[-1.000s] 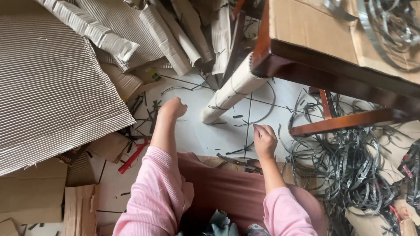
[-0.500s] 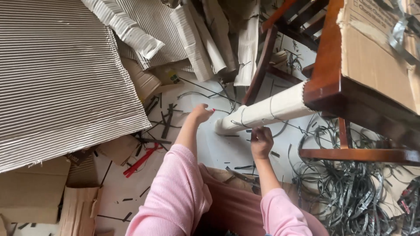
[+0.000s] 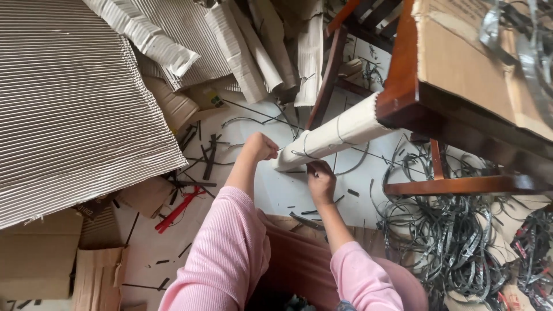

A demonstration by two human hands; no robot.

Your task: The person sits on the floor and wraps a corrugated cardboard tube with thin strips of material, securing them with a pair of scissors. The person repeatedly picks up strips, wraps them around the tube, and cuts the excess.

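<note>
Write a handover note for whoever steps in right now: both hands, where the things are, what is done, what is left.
Left hand: closed in a fist at the near end of the rolled pale corrugated cardboard tube, apparently gripping a thin dark strap.
Right hand: fingers pinched just under the tube's end, on the strap.
Tube: lies slanted over the white floor, far end under the brown wooden chair.
Done: two strap loops already show around the tube.
Left: the strap at the near end looks not yet fastened. Tangled dark straps lie at the right.

The cardboard roll (image 3: 337,133) leans against the chair (image 3: 461,109); cardboard sheet (image 3: 75,109) far left of it, straps (image 3: 455,242) beneath.
</note>
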